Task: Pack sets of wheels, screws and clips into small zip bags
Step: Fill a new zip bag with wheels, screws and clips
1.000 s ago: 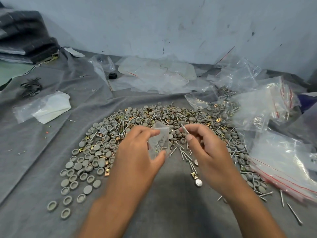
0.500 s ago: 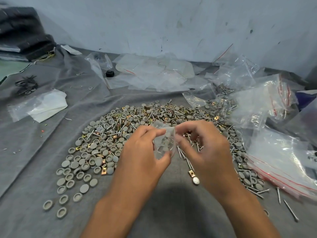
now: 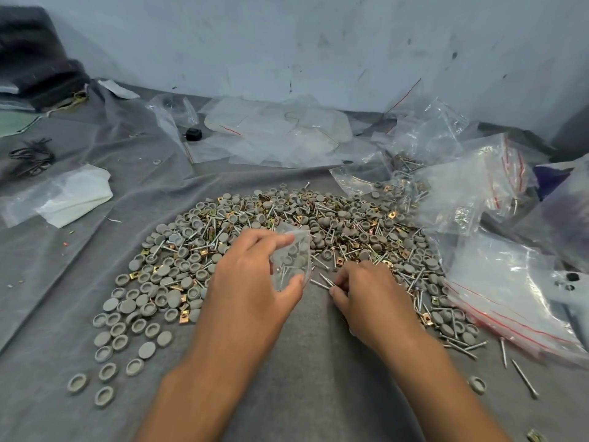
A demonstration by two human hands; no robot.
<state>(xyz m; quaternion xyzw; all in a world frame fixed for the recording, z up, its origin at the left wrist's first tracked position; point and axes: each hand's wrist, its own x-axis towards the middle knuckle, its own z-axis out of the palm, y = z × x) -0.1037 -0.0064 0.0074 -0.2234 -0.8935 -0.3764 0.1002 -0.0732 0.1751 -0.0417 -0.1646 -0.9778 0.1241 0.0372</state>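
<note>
Two bare forearms reach in from the bottom edge. The left hand (image 3: 255, 275) and right hand (image 3: 369, 295) wear no gloves, rings or sleeves.

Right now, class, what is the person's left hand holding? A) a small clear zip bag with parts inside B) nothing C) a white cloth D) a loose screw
A: the left hand grips a small clear zip bag between fingers and thumb, with grey wheels and screws showing through it.

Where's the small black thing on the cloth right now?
In the head view, the black thing sits far back left of centre on the grey cloth, beside the flat clear bags near the wall.
</note>
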